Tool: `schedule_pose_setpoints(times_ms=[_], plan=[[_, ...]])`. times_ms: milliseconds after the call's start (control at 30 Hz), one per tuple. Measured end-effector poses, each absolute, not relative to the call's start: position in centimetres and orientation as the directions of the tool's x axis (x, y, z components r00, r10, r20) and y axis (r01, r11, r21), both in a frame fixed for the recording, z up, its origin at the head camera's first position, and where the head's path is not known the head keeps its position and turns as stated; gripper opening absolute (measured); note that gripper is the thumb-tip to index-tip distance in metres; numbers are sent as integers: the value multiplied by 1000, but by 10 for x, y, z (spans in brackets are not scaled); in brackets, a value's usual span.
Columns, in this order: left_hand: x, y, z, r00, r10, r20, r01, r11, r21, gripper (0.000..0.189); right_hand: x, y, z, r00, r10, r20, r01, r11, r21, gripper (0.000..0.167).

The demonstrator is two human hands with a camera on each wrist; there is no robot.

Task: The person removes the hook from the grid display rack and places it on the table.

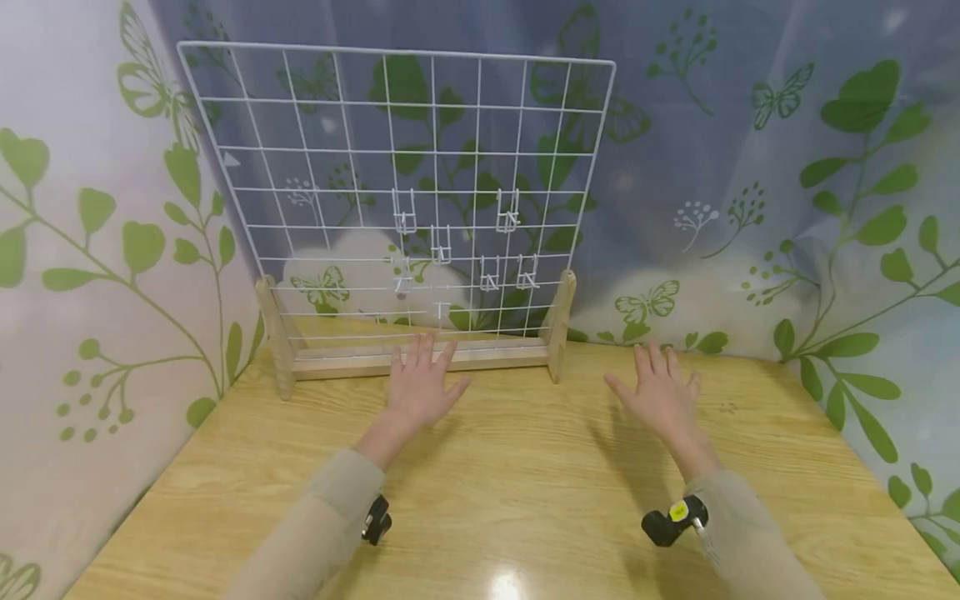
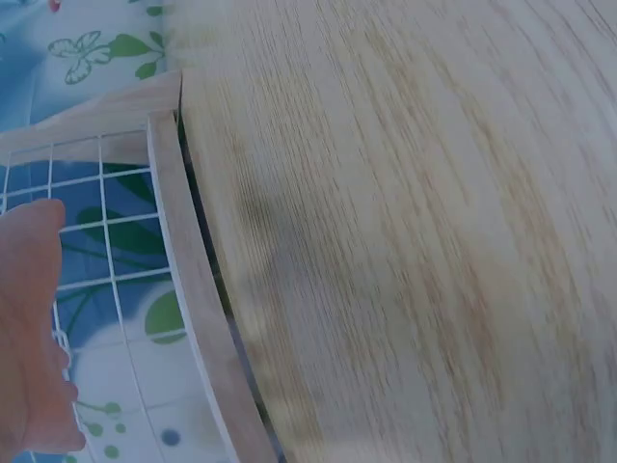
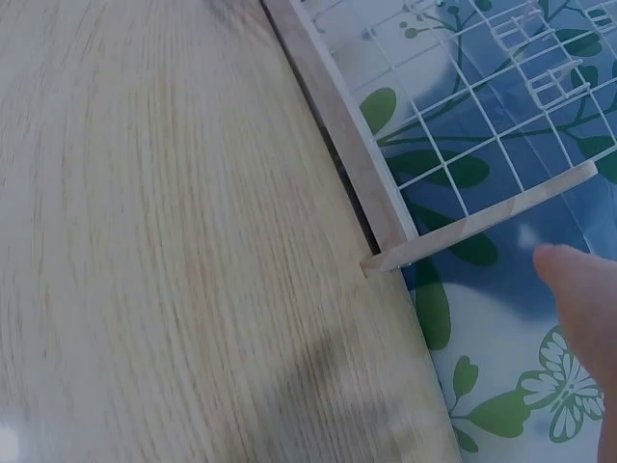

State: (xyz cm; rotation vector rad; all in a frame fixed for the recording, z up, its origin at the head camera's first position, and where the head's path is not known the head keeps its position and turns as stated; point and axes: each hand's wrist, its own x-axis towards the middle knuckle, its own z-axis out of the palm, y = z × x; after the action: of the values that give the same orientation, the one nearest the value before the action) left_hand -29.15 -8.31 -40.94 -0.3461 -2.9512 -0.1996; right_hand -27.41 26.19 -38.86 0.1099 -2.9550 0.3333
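A white wire grid panel (image 1: pixel 360 153) stands upright in a wooden base (image 1: pixel 495 357) at the back of the table. Several white wire hooks (image 1: pixel 441 250) hang on its lower middle part. My left hand (image 1: pixel 422 390) is spread, palm down, in front of the base, its fingertips overlapping the wooden bar in the head view. To the right of the stand, my right hand (image 1: pixel 663 398) is held out with straight, parted fingers and holds nothing. Only part of the left hand (image 2: pixel 34 338) shows in its wrist view, and the right wrist view catches just a thumb (image 3: pixel 578 289).
The wooden table (image 1: pixel 480 483) reaches back to a curtain (image 1: pixel 720 167) printed with leaves and butterflies, which also lines both sides. Wooden uprights (image 1: pixel 561 329) of the stand rise at its two ends. Black wrist cameras (image 1: pixel 675 521) sit at both sleeves.
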Motion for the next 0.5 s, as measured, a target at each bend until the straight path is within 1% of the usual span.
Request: schedule_pose_setpoints(times_ms=[100,167,267,333,400,500], plan=[[-291,-92,-407,-950,215,227,238,968,76,62,-277,258,-387,-970,-66,235,-123,963,-238,71],[-291,-100,-404,-931,208,301,248,964,98,55,-280,255,-386,-953,-79,291,-161,949,-269,62],[-290,-112,-398,-884,181,432,273,949,159,39,-284,250,-382,-933,-91,348,-212,920,-330,54],[-289,-122,-394,-855,148,497,286,934,214,30,-286,247,-379,-930,-92,355,-230,901,-368,53],[-289,-131,-391,-835,118,537,286,927,242,25,-287,244,-377,-936,-92,340,-233,886,-400,53],[-289,-146,-386,-841,56,538,268,908,323,23,-287,241,-374,-946,-95,310,-227,876,-426,52]])
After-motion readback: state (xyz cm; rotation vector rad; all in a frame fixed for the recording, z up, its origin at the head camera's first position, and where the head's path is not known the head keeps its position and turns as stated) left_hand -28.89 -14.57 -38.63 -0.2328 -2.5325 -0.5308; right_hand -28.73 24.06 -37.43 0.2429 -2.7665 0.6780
